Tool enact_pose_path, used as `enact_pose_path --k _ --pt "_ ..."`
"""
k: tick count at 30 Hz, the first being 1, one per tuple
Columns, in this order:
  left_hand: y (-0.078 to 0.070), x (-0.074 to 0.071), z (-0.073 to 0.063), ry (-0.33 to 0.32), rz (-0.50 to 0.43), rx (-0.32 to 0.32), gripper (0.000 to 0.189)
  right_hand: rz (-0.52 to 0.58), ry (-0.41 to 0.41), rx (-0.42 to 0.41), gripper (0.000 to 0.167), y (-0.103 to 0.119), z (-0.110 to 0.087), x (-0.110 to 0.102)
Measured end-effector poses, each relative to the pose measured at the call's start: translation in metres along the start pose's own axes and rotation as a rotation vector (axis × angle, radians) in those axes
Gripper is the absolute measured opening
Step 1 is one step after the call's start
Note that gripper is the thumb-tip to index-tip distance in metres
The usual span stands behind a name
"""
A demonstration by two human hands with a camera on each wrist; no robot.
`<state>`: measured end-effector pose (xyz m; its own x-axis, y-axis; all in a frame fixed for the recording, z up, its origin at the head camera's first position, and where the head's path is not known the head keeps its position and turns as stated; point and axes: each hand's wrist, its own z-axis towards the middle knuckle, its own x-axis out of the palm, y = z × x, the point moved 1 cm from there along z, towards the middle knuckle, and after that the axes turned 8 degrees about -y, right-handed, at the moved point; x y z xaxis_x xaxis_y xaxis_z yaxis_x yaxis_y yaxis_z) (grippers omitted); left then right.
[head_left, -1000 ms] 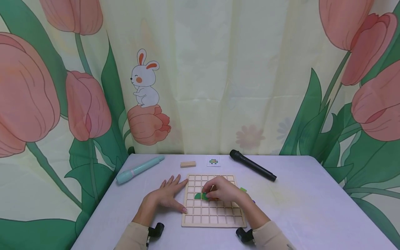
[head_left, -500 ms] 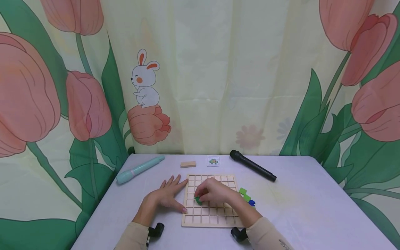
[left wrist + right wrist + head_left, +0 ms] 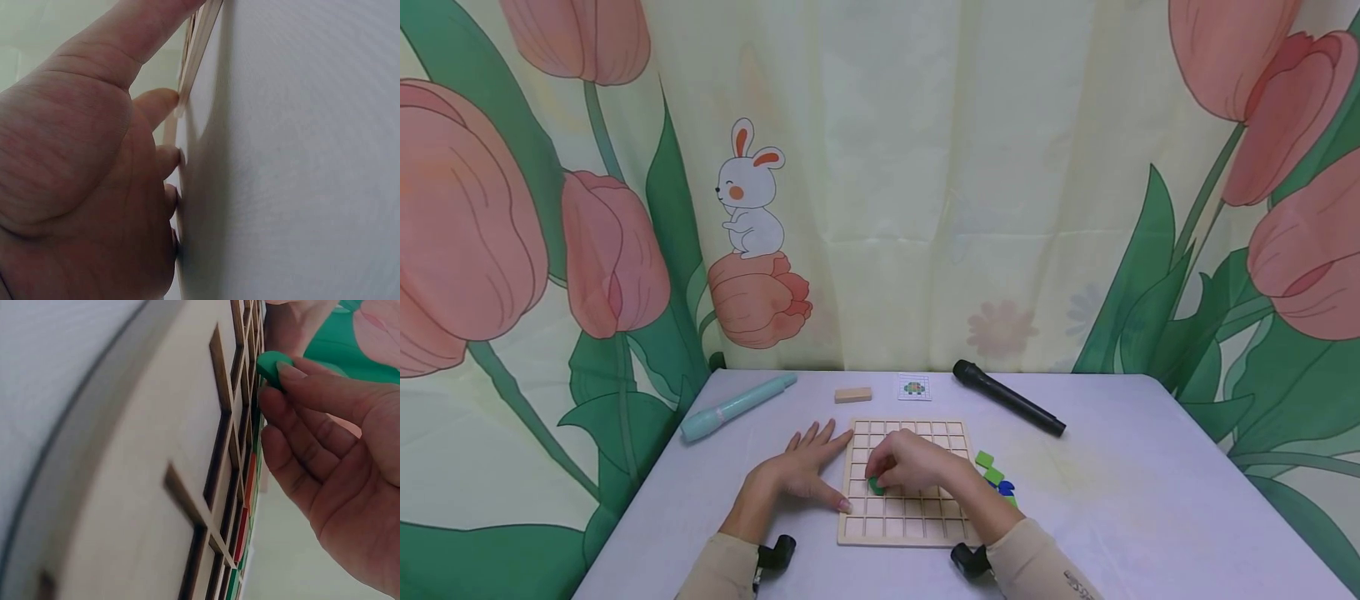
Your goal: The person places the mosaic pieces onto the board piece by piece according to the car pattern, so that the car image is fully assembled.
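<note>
My right hand [image 3: 913, 460] pinches a small green tile [image 3: 876, 485] between thumb and fingers, over the left part of a wooden grid board [image 3: 902, 537]. In the right wrist view the rounded green tile [image 3: 269, 365] stands at a slant, right at the grid's strips. Farther along the board, orange [image 3: 250, 478] and red [image 3: 241, 534] tiles sit in the cells; in the head view the right hand hides them. My left hand [image 3: 805, 468] is spread on the table, its thumb and index fingertip at the board's left edge.
Lime green tiles [image 3: 985, 459] and blue tiles [image 3: 1006, 487] lie beside the board's right edge, partly behind the right forearm. Behind the board are a wooden block [image 3: 853, 395] and a pattern card [image 3: 914, 387]. A teal microphone [image 3: 737, 407] lies left, a black microphone [image 3: 1009, 397] right.
My right hand has moved left and slightly nearer over the board, with the green tile now tilted in its fingertips. More tiles at the board's right show. The left hand stays in place.
</note>
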<state>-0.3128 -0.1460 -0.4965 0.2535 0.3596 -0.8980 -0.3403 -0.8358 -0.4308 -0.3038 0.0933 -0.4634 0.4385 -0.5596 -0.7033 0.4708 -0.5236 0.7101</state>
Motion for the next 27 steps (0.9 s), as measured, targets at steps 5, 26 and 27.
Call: enact_pose_path --k 5,26,27 --pt "-0.0011 -0.0005 0.0003 0.005 -0.004 -0.001 0.122 -0.021 0.004 0.005 0.016 0.0013 0.0000 0.0004" --pt "-0.0003 -0.0015 -0.0006 0.007 -0.001 -0.007 0.122 -0.223 0.015 -0.023 0.016 0.0028 0.0047 0.0026" --pt "-0.0002 -0.0010 -0.0001 0.008 0.000 -0.008 0.122 -0.232 0.015 -0.024 0.016 0.0033 0.0045 0.0026"
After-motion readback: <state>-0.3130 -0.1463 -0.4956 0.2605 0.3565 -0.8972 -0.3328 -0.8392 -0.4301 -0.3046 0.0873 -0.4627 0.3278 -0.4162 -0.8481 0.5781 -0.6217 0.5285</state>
